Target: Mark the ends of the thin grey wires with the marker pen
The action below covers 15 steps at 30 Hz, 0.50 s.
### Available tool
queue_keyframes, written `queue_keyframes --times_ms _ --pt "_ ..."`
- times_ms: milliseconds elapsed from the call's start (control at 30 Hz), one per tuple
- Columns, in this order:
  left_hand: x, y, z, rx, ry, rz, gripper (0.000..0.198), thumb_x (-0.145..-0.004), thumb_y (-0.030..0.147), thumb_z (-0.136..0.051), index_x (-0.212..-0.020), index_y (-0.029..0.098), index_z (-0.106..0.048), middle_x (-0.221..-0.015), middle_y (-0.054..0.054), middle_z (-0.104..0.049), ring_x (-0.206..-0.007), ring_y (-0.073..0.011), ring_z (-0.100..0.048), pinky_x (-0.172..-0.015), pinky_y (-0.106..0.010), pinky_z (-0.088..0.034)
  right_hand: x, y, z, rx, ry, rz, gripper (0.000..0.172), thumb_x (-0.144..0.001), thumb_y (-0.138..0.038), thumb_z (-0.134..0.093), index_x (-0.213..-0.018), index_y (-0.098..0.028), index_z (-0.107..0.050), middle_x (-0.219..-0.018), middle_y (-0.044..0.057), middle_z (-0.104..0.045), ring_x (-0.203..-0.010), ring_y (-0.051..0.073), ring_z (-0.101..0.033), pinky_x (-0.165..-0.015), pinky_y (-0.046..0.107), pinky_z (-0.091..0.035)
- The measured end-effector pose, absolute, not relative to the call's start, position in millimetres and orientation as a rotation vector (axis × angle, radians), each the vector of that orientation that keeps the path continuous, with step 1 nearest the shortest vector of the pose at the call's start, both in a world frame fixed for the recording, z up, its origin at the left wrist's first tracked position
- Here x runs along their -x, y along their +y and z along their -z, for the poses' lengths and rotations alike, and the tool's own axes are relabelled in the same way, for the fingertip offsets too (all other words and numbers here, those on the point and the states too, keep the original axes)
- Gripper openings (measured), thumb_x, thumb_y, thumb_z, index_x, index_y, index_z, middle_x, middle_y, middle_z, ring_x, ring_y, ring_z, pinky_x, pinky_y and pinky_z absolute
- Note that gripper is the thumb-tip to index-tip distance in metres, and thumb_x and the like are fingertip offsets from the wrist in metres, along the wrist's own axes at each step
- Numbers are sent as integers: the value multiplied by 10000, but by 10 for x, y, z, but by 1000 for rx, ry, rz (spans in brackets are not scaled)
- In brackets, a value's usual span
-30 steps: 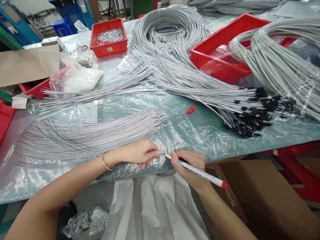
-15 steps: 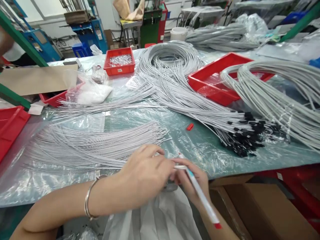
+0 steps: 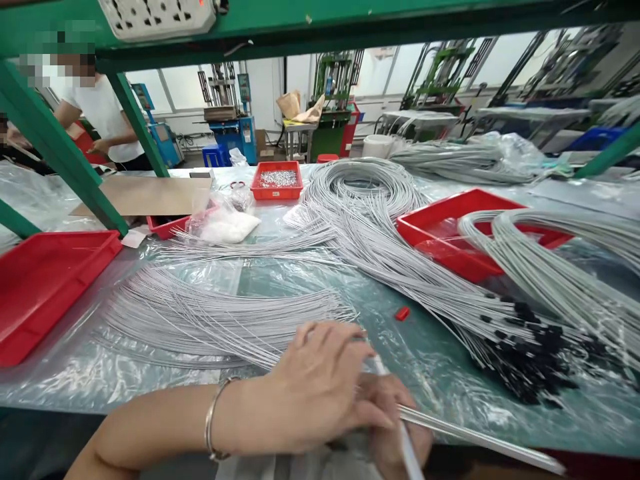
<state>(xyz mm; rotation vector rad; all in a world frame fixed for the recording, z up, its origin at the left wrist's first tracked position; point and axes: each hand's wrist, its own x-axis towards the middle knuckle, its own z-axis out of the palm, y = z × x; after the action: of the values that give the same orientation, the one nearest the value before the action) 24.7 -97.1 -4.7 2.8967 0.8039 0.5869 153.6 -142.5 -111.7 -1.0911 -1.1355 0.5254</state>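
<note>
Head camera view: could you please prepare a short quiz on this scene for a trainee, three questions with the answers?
1. Which wrist wears the bracelet?
2. True or false: the small red cap lies inside a red tray.
3. Fill in: beyond the right hand, a bunch of thin, pale ____ sticks out.

Key:
1. The left wrist.
2. False; it lies on the covered table.
3. Wires.

Wires [image 3: 225, 323], probable cap [image 3: 402, 313] on table [image 3: 435, 373]
</note>
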Motion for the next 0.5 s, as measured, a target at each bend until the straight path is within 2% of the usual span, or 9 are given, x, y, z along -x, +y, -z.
queue_keyframes --times_ms 67,100,200,267,333,433,500 --pt "-58 -871 80 -2825 815 -289 371 -961 438 -374 -1086 115 -508 -1014 -107 -610 -940 -220 -559 -842 -357 -402 -1698 -1439 1002 981 -948 -667 316 -920 -397 -457 -665 -226 -532 -504 -23 -512 -442 130 -500 -385 236 -405" --pt "28 -831 85 -2780 793 -153 285 -975 369 -361 -1023 142 -527 -900 -63 -624 -833 -192 -581 -771 -320 -421 -1757 -1442 948 940 -847 -743 301 -907 -389 -488 -665 -218 -539 -495 -24 -517 -447 122 -506 -387 214 -410" --pt "197 -775 23 -2663 773 53 244 -978 296 -352 -837 203 -527 -661 14 -577 -608 -149 -557 -547 -262 -377 -1886 -1414 854 860 -699 -928 305 -871 -393 -556 -641 -194 -554 -481 -15 -545 -435 106 -511 -385 176 -418" --pt "236 -783 -68 -2688 818 33 203 -965 272 -385 -820 211 -514 -657 19 -574 -594 -149 -547 -518 -266 -343 -1943 -1368 879 819 -742 -981 317 -859 -415 -574 -634 -192 -563 -474 -5 -566 -425 114 -529 -381 182 -435" --pt "243 -776 -159 -2786 876 15 136 -930 157 -408 -846 209 -501 -690 13 -587 -604 -157 -537 -532 -274 -328 -1966 -1322 976 804 -749 -985 301 -829 -477 -599 -700 -205 -604 -502 7 -607 -435 133 -563 -387 205 -462" --pt "260 -591 -223 -2977 1030 37 239 -838 -13 -373 -874 196 -482 -714 -1 -590 -564 -157 -489 -497 -275 -269 -1914 -1290 1202 840 -722 -1006 408 -751 -593 -628 -926 -225 -648 -560 25 -658 -408 153 -576 -360 234 -464" --pt "295 -285 -210 -3060 1232 46 249 -845 -17 -360 -906 185 -492 -712 -10 -592 -534 -146 -469 -472 -265 -239 -1832 -1299 1344 887 -731 -1051 441 -739 -592 -641 -979 -221 -657 -548 25 -658 -372 147 -561 -341 225 -443"
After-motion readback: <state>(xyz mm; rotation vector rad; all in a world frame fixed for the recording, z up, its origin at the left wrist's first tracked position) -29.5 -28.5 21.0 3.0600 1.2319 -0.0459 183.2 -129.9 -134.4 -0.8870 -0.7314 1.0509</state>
